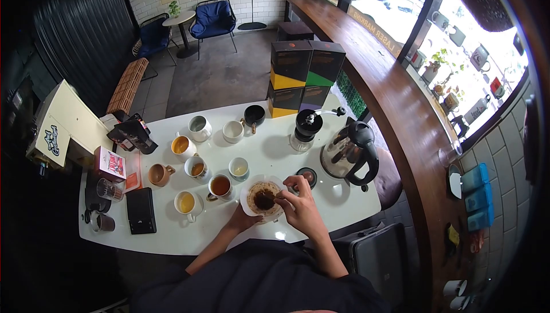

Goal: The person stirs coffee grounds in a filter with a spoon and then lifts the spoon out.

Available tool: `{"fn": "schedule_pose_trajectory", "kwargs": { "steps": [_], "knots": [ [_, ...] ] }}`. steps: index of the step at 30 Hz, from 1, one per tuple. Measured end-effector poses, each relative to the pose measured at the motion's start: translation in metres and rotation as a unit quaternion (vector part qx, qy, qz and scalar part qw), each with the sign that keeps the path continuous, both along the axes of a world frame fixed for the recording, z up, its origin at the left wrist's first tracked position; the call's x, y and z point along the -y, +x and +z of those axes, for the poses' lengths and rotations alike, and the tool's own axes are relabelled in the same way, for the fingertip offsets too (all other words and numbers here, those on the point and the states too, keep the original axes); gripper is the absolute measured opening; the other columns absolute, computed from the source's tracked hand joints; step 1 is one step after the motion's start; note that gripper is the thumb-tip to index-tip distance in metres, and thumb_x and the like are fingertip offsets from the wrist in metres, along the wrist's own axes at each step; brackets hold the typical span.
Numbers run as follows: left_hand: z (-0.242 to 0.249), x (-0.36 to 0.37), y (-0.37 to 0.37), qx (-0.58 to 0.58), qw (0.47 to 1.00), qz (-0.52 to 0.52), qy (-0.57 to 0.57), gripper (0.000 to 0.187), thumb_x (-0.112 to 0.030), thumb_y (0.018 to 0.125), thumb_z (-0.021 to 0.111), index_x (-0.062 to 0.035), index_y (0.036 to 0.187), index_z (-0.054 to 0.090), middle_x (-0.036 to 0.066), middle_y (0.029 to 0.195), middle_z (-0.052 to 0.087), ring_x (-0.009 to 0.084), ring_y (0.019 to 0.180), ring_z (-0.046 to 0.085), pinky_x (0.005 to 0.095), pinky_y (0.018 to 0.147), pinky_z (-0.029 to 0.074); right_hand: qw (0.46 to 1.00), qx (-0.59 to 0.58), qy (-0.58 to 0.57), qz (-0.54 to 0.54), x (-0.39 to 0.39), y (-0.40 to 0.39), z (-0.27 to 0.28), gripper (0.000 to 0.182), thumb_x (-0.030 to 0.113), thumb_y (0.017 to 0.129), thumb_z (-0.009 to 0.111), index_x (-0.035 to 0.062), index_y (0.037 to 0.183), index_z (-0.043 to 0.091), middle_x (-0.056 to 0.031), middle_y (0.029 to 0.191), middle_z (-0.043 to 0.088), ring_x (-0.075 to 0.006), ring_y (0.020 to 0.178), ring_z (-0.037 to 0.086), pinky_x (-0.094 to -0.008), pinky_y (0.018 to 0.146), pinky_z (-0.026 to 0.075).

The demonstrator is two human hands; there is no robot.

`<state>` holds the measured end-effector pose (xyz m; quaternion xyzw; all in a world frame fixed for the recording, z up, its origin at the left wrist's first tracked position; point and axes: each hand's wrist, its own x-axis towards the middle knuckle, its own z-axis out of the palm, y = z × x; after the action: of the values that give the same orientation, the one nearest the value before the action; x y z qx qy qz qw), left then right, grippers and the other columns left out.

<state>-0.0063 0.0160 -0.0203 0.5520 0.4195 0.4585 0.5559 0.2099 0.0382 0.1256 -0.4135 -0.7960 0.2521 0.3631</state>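
Observation:
A coffee dripper with a white paper filter [250, 190] stands near the table's front edge, dark wet coffee grounds [264, 199] inside it. My left hand [243, 219] is closed around the dripper's lower left side, its fingertips partly hidden beneath. Over the right rim, my right hand [299, 204] is pinched, with fingertips pointing into the filter; whatever thin thing it holds is too small to make out. Just left of the dripper are a cup of brown liquid [220, 185] and a cup of pale liquid [239, 167]. Behind my right hand lies a small round dark lid [307, 176].
Several more cups, including a yellow-filled one [187, 202], spread leftward across the white table [269, 141]. A steel kettle [341, 152] and hand grinder [306, 130] stand right. Stacked black boxes [292, 61] line the back; a black flat scale [141, 211] lies left.

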Motion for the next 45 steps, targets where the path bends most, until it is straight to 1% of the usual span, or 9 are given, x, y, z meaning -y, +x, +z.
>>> {"fn": "schedule_pose_trajectory", "kwargs": {
  "steps": [2,13,18,24,27,32,35,42,45],
  "knots": [
    [-0.003,0.0,-0.001,-0.001,1.0,-0.008,-0.014,0.077,-0.024,0.086,0.088,-0.0093,0.15,0.049,0.008,0.146,0.059,0.0225,0.135,0.058,0.0392,0.114,0.049,1.0,-0.011,-0.008,0.016,0.0,0.001,0.002,0.016,0.002,0.084,0.075,0.0063,0.1,0.071,-0.0148,0.124,0.053,-0.0364,0.121,0.053,-0.0469,0.101,0.048],
    [-0.011,0.002,-0.004,-0.021,0.999,-0.012,-0.03,0.079,-0.024,0.087,0.087,-0.0099,0.153,0.046,0.008,0.15,0.057,0.0225,0.137,0.056,0.0397,0.116,0.048,1.0,-0.006,-0.001,0.005,-0.001,0.0,0.0,0.016,0.002,0.083,0.075,0.0056,0.098,0.071,-0.0139,0.122,0.054,-0.0357,0.12,0.054,-0.0465,0.1,0.047],
    [-0.003,0.002,-0.002,-0.019,0.999,-0.011,-0.029,0.08,-0.025,0.087,0.088,-0.0101,0.153,0.045,0.008,0.15,0.056,0.0227,0.137,0.056,0.04,0.115,0.048,1.0,-0.003,-0.001,-0.003,-0.001,0.0,0.0,0.016,0.001,0.083,0.075,0.0061,0.098,0.071,-0.0137,0.122,0.054,-0.0354,0.12,0.054,-0.0464,0.101,0.047],
    [0.004,0.002,-0.001,-0.036,0.999,-0.013,-0.029,0.078,-0.025,0.086,0.088,-0.0099,0.151,0.047,0.008,0.15,0.057,0.0228,0.137,0.056,0.0398,0.115,0.048,1.0,-0.009,-0.006,0.004,-0.001,0.0,0.002,0.016,0.001,0.083,0.075,0.0065,0.098,0.071,-0.0133,0.122,0.054,-0.0355,0.12,0.054,-0.0463,0.101,0.047],
    [0.004,0.002,0.0,0.005,0.999,-0.011,-0.035,0.076,-0.024,0.086,0.088,-0.0097,0.15,0.049,0.008,0.148,0.058,0.0226,0.136,0.057,0.0395,0.115,0.048,1.0,-0.008,0.0,0.015,-0.001,-0.001,0.004,0.017,0.001,0.083,0.075,0.0067,0.098,0.071,-0.0132,0.122,0.054,-0.0354,0.12,0.054,-0.046,0.101,0.047],
    [-0.006,0.0,-0.002,-0.031,0.999,-0.006,-0.014,0.076,-0.027,0.086,0.088,-0.0096,0.149,0.05,0.008,0.145,0.06,0.0222,0.133,0.059,0.0391,0.113,0.049,1.0,-0.006,0.004,0.012,-0.002,0.0,0.003,0.017,0.001,0.083,0.075,0.0048,0.098,0.07,-0.0138,0.12,0.054,-0.0354,0.118,0.054,-0.0457,0.1,0.046],
    [0.0,0.0,-0.001,-0.005,1.0,-0.014,-0.014,0.076,-0.029,0.086,0.088,-0.0095,0.149,0.051,0.008,0.145,0.06,0.022,0.132,0.06,0.0393,0.112,0.05,1.0,-0.012,0.0,0.007,-0.001,-0.001,0.003,0.017,0.002,0.083,0.075,0.0039,0.098,0.069,-0.014,0.12,0.054,-0.0357,0.117,0.054,-0.0456,0.1,0.046],
    [-0.004,0.001,0.001,0.02,1.0,0.004,-0.009,0.075,-0.027,0.086,0.088,-0.0089,0.149,0.051,0.008,0.144,0.061,0.0217,0.132,0.06,0.039,0.113,0.05,1.0,-0.005,0.005,0.008,-0.002,-0.002,0.002,0.016,0.003,0.083,0.075,0.0031,0.098,0.069,-0.0142,0.121,0.055,-0.0357,0.118,0.053,-0.0459,0.1,0.046],
    [-0.008,0.0,0.001,-0.004,1.0,-0.008,-0.024,0.077,-0.024,0.086,0.088,-0.0093,0.15,0.049,0.008,0.146,0.06,0.0214,0.133,0.059,0.0391,0.114,0.049,1.0,0.006,0.01,0.005,-0.001,-0.001,0.004,0.016,0.004,0.084,0.076,0.003,0.098,0.068,-0.0145,0.12,0.055,-0.0358,0.118,0.053,-0.0463,0.1,0.046]
  ]
}}
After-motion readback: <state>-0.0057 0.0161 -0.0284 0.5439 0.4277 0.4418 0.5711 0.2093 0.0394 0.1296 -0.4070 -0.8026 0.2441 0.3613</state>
